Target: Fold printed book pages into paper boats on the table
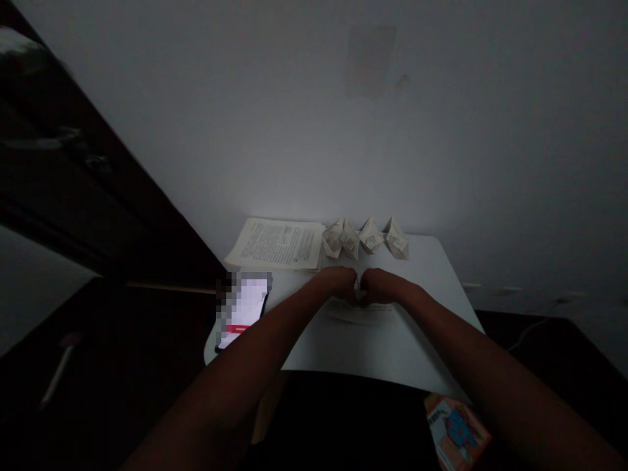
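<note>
My left hand point(341, 282) and my right hand point(380, 286) meet over the middle of the white table, knuckles nearly touching. Both are closed on a small folded paper point(358, 286), of which only a pale sliver shows between them. Below the hands lies a printed sheet point(360, 314), flat on the tabletop; whether it joins the folded piece I cannot tell. Just beyond stand several folded paper boats point(371, 237) in a row, made from printed pages. My fingertips are mostly hidden.
A stack of printed pages point(279, 243) lies at the table's back left, against the wall. Nearer on the left is a phone point(248, 304) with a lit screen. The white table point(338, 353) ends close in front. An orange box point(456, 432) sits below its right edge.
</note>
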{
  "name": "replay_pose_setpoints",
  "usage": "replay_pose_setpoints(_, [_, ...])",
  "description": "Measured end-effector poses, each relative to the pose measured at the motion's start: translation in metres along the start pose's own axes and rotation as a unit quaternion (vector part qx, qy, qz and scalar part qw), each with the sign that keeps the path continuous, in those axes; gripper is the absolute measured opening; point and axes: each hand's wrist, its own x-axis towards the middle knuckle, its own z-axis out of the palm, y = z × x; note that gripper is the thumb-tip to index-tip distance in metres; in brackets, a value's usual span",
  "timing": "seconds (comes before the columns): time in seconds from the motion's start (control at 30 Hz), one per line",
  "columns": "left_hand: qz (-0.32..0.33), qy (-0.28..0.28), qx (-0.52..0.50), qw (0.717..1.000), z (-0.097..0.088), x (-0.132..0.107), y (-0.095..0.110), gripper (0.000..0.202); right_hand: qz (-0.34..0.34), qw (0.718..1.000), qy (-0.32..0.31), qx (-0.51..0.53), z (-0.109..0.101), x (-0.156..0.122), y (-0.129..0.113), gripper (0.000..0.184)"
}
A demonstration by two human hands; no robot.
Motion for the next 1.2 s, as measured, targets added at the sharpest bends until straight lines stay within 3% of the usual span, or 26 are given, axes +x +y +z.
replay_pose_setpoints(0.37, [-0.031, -0.007, 0.007, 0.999, -0.0052, -0.0022, 0.0091, 0.062, 0.004, 1.0, -0.01, 0.007, -0.0009, -0.0008, 0.0, 0.029])
replay_pose_setpoints(0.77, [-0.029, 0.004, -0.005, 1.0, 0.001, 0.0005, 0.0047, 0.066, 0.002, 0.999, 0.014, 0.034, 0.0033, -0.0075, 0.0067, 0.029])
replay_pose_setpoints(1.2, [-0.045, 0.0, -0.017, 0.999, -0.0012, -0.0037, 0.0061, 0.066, 0.031, 0.998, -0.002, 0.049, 0.0013, -0.01, 0.0089, 0.03])
